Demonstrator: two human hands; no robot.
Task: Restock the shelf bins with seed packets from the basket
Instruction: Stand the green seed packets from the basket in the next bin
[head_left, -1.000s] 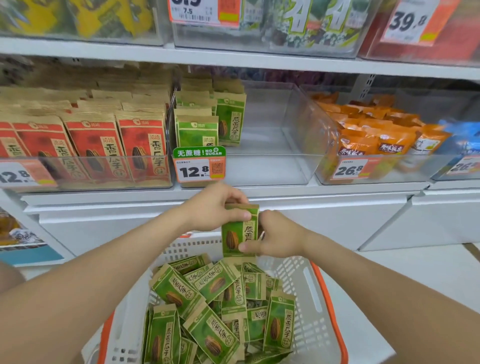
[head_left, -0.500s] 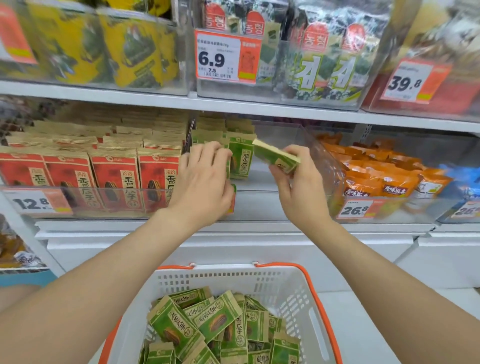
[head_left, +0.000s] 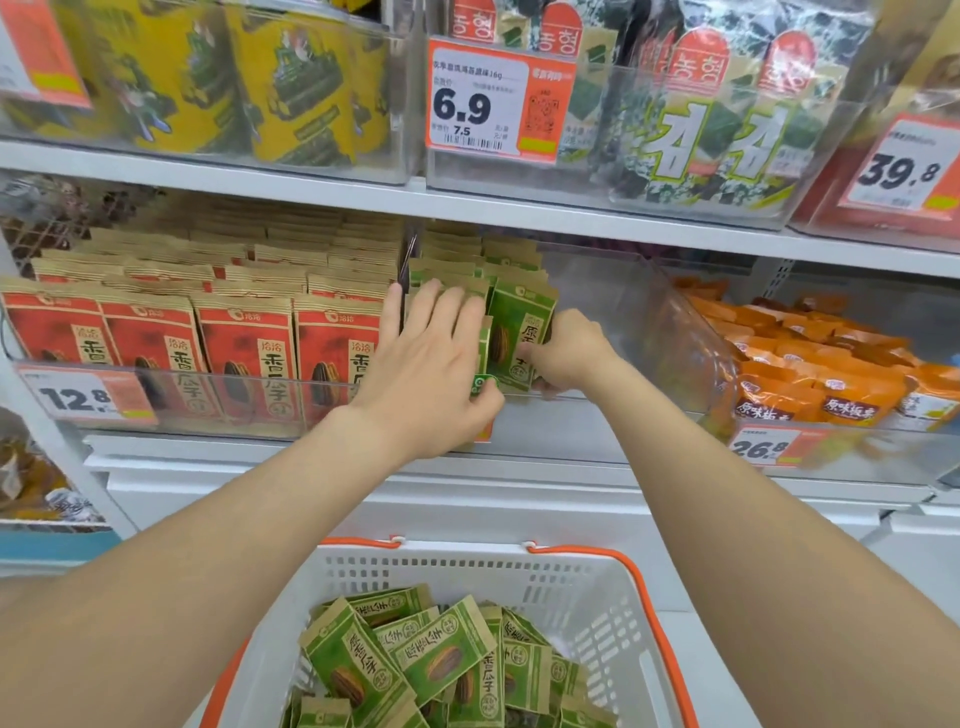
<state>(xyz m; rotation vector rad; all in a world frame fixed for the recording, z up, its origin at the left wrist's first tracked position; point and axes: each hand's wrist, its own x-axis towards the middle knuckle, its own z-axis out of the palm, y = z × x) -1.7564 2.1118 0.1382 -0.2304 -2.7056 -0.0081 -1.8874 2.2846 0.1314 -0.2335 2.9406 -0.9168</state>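
Right hand (head_left: 566, 356) pinching upright green paper seed packet (head_left: 521, 332), holding it at front of clear plastic shelf bin (head_left: 639, 317). Left hand (head_left: 431, 369) lying flat, fingers straight, pressing on row of green packets (head_left: 447, 271) at 9 o'clock of held one. White plastic basket with orange rim (head_left: 613, 597) sitting at 6 o'clock, holding pile of green packets (head_left: 436, 660). Red packets (head_left: 244, 348) standing at 9 o'clock of bin, orange packets (head_left: 810, 374) at 3 o'clock.
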